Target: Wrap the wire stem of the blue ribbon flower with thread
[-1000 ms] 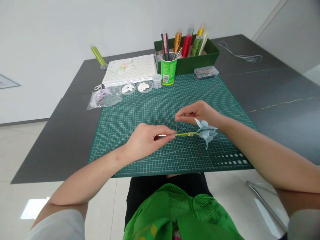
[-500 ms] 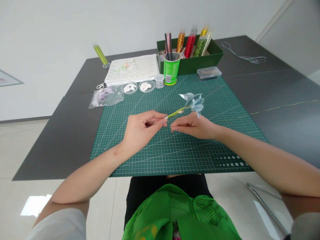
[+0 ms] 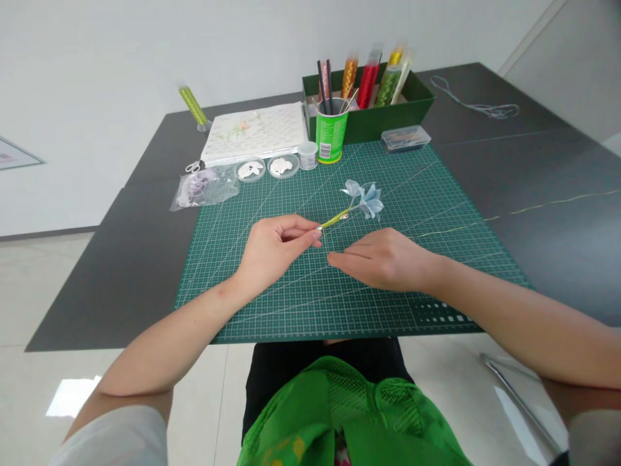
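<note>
My left hand (image 3: 279, 249) pinches the lower end of an artificial flower (image 3: 371, 200) between thumb and fingers. Its pale blue petals point up and to the right, and the stem is wrapped in yellow-green with a shiny silvery bit near the fingertips. Just right of the stem, my right hand (image 3: 383, 259) is closed, fingers pressed together, back of the hand upward. A thin yellow-green thread (image 3: 490, 219) trails off rightward from behind this hand; its fingertips hide the grip itself. Both hands are over the green cutting mat (image 3: 291, 310).
Behind stand a green can (image 3: 331, 139) with sticks, a dark green box (image 3: 373, 123) of thread spools, and a clear case (image 3: 406, 138). Leftward are dishes of white pieces (image 3: 283, 166), a white foam board (image 3: 272, 133), a plastic bag (image 3: 206, 186), scissors (image 3: 195, 166) and a green spool (image 3: 193, 105).
My right hand has turned over, back upward, and moved slightly down, away from the petals. The flower head has shifted a little left. My left hand keeps its pinch.
</note>
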A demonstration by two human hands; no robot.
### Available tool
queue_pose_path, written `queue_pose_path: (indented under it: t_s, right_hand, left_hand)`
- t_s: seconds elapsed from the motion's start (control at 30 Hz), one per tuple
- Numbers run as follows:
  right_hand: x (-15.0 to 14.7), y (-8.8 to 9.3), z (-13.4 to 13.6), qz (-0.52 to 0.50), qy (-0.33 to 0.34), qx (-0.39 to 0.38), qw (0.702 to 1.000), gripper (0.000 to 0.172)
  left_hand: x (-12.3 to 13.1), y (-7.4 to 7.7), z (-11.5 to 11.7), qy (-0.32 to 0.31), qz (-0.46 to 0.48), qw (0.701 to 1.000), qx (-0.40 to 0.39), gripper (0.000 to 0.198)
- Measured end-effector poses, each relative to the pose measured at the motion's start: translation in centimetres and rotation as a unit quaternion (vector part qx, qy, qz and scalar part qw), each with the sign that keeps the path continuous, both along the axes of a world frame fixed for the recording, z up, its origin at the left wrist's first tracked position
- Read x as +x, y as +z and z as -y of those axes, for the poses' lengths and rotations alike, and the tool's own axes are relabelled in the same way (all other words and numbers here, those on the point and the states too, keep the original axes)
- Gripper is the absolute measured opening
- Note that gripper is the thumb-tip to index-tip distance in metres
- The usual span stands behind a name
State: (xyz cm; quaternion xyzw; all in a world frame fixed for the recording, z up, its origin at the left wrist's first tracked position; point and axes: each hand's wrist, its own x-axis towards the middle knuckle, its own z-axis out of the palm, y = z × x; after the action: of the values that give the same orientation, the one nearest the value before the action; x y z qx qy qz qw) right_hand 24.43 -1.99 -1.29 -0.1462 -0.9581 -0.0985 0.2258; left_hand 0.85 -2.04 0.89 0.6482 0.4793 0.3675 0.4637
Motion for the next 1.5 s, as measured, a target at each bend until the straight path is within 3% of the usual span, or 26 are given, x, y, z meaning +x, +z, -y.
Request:
queue_pose_path:
  t_s: [0.23, 0.43, 0.63, 0.8, 0.97, 1.27, 1.5]
  right_hand:
    - [-0.3, 0.5, 0.4, 0.001, 0.002, 0.032, 0.999, 0.024]
    - [-0.3, 1.6, 0.9, -0.031, 0.014, 0.111, 0.993, 0.018]
    - [0.4, 2.4, 0.8, -0.058, -0.01, 0.118, 0.991, 0.019]
    - [0.7, 2.0, 0.0, -0.072, -0.041, 0.049, 0.995, 0.02]
    - [0.9, 1.3, -1.3, -0.105, -0.067, -0.076, 0.989, 0.021]
    - [1.2, 1.2, -2.9, -0.158, -0.07, -0.25, 0.953, 0.019]
    - [1.6, -0.1, -4.1, -0.167, -0.125, -0.368, 0.906, 0.026]
  left_hand:
    - [-0.4, -0.7, -0.7, -0.014, -0.035, 0.999, 0.004, 0.021]
    - [-0.5, -1.7, -0.8, -0.08, -0.159, 0.984, 0.021, 0.014]
    - [0.0, -1.0, 0.2, -0.162, -0.215, 0.962, 0.048, 0.013]
    - [0.2, -0.5, 0.7, -0.212, -0.219, 0.95, 0.069, 0.014]
    - [0.2, -0.8, 0.6, -0.223, -0.231, 0.944, 0.078, 0.013]
    - [0.2, -0.1, 0.8, -0.244, -0.219, 0.942, 0.068, 0.012]
    - [0.0, 0.0, 0.9, -0.244, -0.192, 0.947, 0.081, 0.011]
